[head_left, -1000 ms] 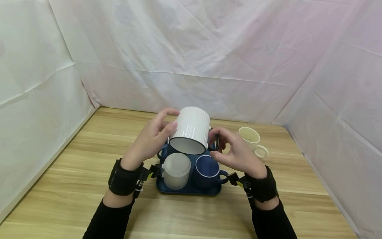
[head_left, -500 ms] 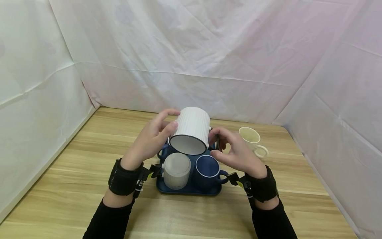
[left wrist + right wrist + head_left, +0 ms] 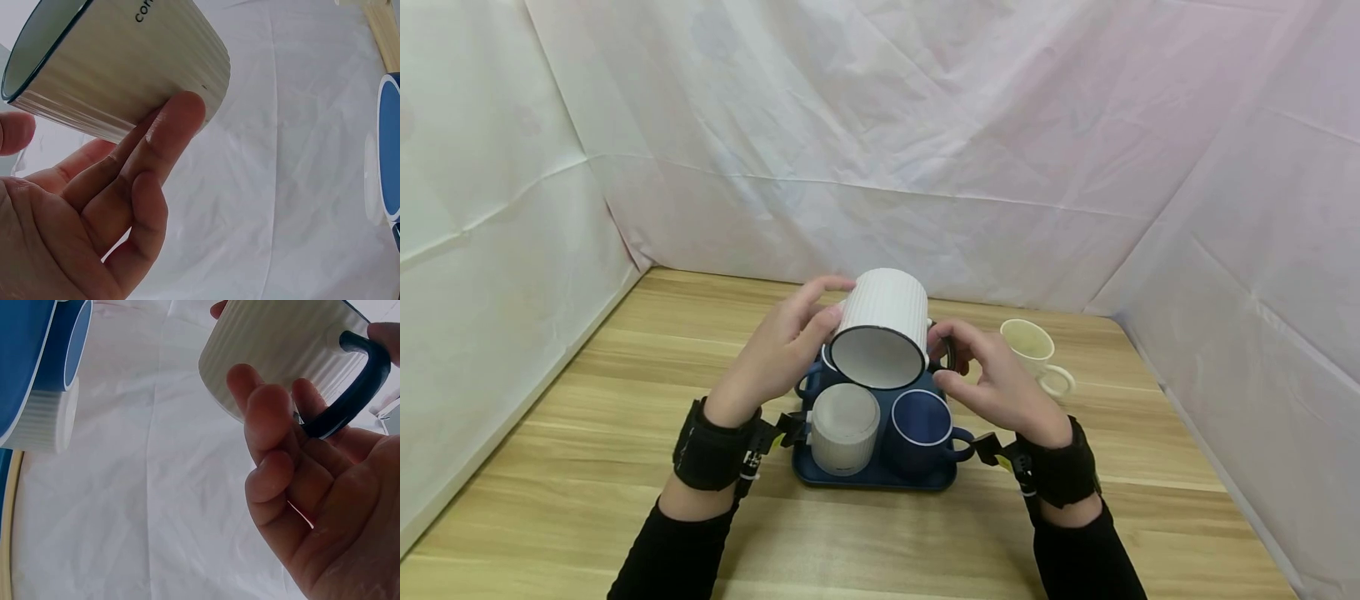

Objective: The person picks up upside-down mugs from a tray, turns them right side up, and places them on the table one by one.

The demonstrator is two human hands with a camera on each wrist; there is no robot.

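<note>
A white ribbed mug (image 3: 882, 333) with a dark rim and a dark handle (image 3: 945, 354) hangs tilted above the blue tray (image 3: 880, 477), its mouth turned toward me. My left hand (image 3: 820, 321) holds its left side, fingers along the ribbed wall (image 3: 131, 69) and thumb near the rim. My right hand (image 3: 973, 367) grips the mug by the handle (image 3: 350, 394), with fingers curled through the loop. On the tray stand a pale ribbed cup (image 3: 845, 429), a navy mug (image 3: 921, 429) and another blue mug (image 3: 812, 379), partly hidden behind the raised one.
A cream mug (image 3: 1033, 350) stands on the wooden table (image 3: 587, 467) to the right of the tray, its handle toward me. White cloth walls close in the table at the left, back and right.
The white ribbed mug has tipped further, so its mouth faces me more fully. Both hands keep their hold and stay in nearly the same place.
</note>
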